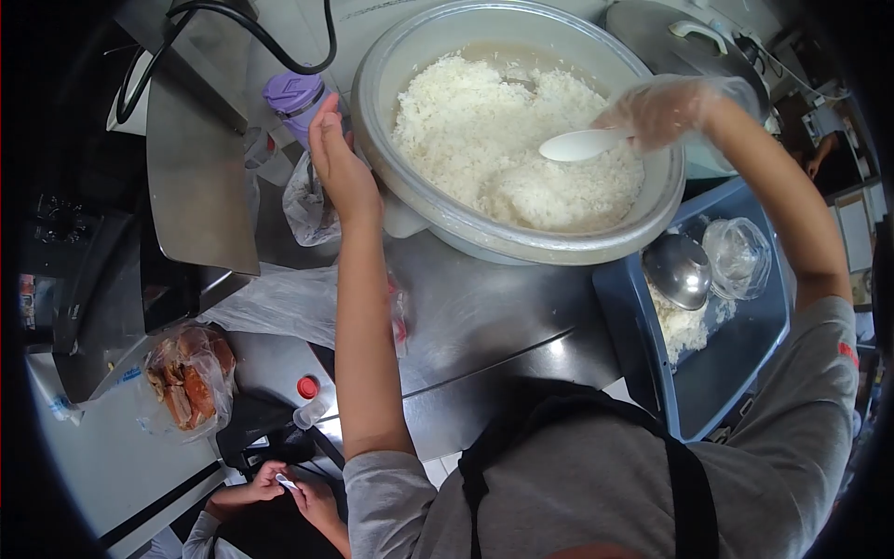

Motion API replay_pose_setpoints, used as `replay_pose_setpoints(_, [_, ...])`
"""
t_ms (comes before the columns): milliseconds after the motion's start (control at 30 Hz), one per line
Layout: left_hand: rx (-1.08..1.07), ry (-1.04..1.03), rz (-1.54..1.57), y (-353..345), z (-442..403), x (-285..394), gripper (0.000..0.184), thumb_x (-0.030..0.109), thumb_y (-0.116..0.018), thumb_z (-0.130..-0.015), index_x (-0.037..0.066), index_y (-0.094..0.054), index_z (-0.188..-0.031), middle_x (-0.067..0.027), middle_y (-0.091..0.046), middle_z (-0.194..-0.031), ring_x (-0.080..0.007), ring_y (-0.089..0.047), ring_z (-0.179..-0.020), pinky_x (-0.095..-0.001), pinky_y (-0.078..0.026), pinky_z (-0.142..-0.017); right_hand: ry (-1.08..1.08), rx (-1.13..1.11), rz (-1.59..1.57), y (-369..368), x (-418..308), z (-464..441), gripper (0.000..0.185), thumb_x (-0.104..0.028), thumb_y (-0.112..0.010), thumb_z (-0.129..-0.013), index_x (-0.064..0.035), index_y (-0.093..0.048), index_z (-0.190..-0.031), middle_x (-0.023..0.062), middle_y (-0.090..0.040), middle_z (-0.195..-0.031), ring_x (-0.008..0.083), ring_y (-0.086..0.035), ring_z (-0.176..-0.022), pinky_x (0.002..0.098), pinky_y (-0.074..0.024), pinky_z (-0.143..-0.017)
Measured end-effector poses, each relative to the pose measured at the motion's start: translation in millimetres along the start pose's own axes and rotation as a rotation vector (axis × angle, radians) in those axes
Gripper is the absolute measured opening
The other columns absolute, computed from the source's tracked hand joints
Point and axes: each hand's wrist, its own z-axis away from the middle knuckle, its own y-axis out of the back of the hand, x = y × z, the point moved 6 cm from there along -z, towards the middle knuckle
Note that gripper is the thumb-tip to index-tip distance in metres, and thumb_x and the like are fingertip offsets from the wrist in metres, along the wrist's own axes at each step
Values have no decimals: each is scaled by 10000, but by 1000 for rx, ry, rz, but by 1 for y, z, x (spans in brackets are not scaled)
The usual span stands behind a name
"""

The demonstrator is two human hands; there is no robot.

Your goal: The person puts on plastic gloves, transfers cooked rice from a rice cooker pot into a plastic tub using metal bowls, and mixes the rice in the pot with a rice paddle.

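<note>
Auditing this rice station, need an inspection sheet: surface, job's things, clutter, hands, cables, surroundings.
Surface: shiny grey stainless-steel counter.
Job's things: large round pale-grey pot holding white rice; white plastic paddle.
Clutter: purple lidded tumbler; clear plastic bag of brown food; small round red cap.
Hands: left hand bare, open, beside pot rim, contact unclear; right hand clear-gloved, grips paddle.
Cables: black looped cable, upper left.
Surroundings: blue rectangular plastic bin holding rice and round steel bowl; another person's hands, lower left.

Kitchen, likely commercial: steel counter (466, 321), large rice-filled pot (521, 246), bagged meat (191, 380).
</note>
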Motion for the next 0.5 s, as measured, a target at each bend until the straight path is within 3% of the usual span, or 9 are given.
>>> replay_pose_setpoints(67, [-12, -17, -14, 1, -1, -2, 380, 317, -377, -950, 74, -524, -1203, -42, -496, -1242, -173, -418, -1153, -333, -290, -987, -150, 7, 58, 41, -6, 17, 400, -129, -664, -752, -64, -614, -1144, 119, -659, -1000, 222, -639, -819, 310, -493, -777])
replay_pose_setpoints(100, [-6, -16, -14, 2, -1, -2, 380, 317, -377, -950, 74, -524, -1203, -42, -496, -1242, -173, -418, -1153, -333, -290, -987, -170, 24, 4, 50, -6, 17, 346, -28, -619, -691, -67, -659, -1032, 97, -659, -964, 230, -627, -841, 348, -492, -760])
replay_pose_setpoints(133, [-11, -18, -28, 0, -1, 0, 378, 311, -372, -953, 71, -526, -1200, -47, -498, -1237, -172, -422, -1146, -325, -297, -978, -167, 22, 10, 44, -5, 12, 346, -28, -619, -691, -67, -659, -1032, 97, -659, -964, 230, -627, -841, 348, -492, -760])
replay_pose_setpoints(200, [-15, -25, -47, -1, -1, 0, 375, 306, -367, -956, 67, -528, -1197, -51, -499, -1232, -171, -427, -1140, -317, -304, -970, 107, 760, 448, 55, -31, 13, 120, -40, -626, -709, -53, -677, -817, 109, -660, -789, 215, -634, -796, 363, -499, -733])
replay_pose_setpoints(233, [-18, -36, -62, -1, -2, -1, 367, 296, -369, -958, 64, -532, -1192, -52, -502, -1221, -165, -432, -1130, -305, -310, -961, 217, 800, 549, 50, -52, 1, 77, -73, -621, -729, -70, -627, -653, 106, -627, -656, 220, -636, -683, 376, -508, -658])
replay_pose_setpoints(367, [-12, -56, -111, 1, 0, 3, 341, 272, -390, -963, 54, -543, -1177, -51, -511, -1188, -148, -459, -1074, -261, -331, -931, 193, 490, 585, 64, -91, -31, 148, -145, -632, -766, -69, -602, -641, 89, -633, -661, 226, -639, -672, 344, -504, -607])
replay_pose_setpoints(433, [-4, -55, -87, 2, 1, 3, 337, 271, -397, -963, 53, -546, -1173, -52, -512, -1183, -144, -467, -1050, -257, -338, -926, 243, 574, -179, 94, -78, -33, 219, -191, -641, -818, -77, -606, -635, 52, -612, -619, 183, -619, -632, 314, -491, -579])
replay_pose_setpoints(467, [-4, -50, -60, 1, 1, 2, 333, 270, -404, -962, 52, -549, -1169, -53, -513, -1177, -140, -474, -1026, -254, -345, -922, 243, 576, -174, 88, -70, -42, 219, -191, -641, -818, -77, -606, -635, 52, -612, -619, 183, -619, -632, 314, -491, -579])
replay_pose_setpoints(500, [-1, -56, -58, 0, 2, 2, 333, 270, -404, -962, 52, -549, -1169, -53, -513, -1177, -140, -474, -1026, -254, -345, -922, 152, 817, -476, 81, -46, -54, 258, -235, -629, -844, -77, -595, -643, 43, -597, -616, 157, -596, -622, 295, -472, -576])
